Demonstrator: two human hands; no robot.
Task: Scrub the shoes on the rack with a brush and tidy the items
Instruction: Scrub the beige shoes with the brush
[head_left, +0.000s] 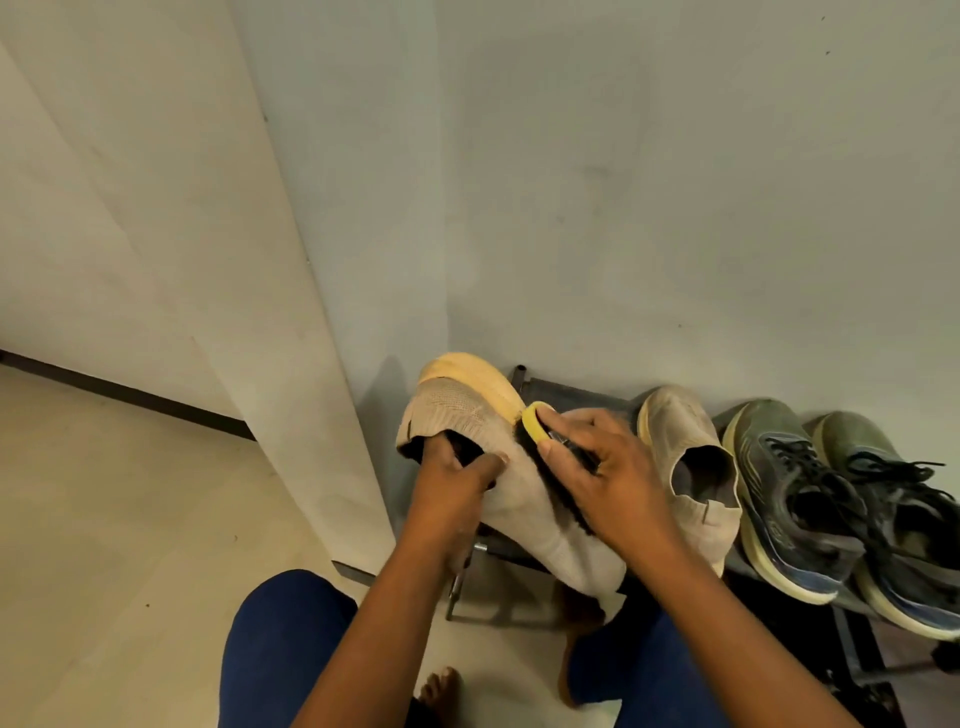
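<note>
Pale walls meet in a corner behind a low dark rack (563, 391), and we see a beige floor (104, 519) to the left. Our left hand (451, 480) grips a beige knit shoe (524, 499) at its opening, fingers tucked inside and thumb curled over the collar, holding it tilted above the rack's left end with the yellowish sole turned toward the wall. Our right hand (613, 483) curls round a brush (540, 431) with a yellow handle, its dark bristles pressed against the shoe's side. Just right of it, the matching beige shoe (691, 457) sits on the rack, then two dark laced sneakers (800, 499) side by side. Below, we see blue-clad knees and bare toes on the floor.
</note>
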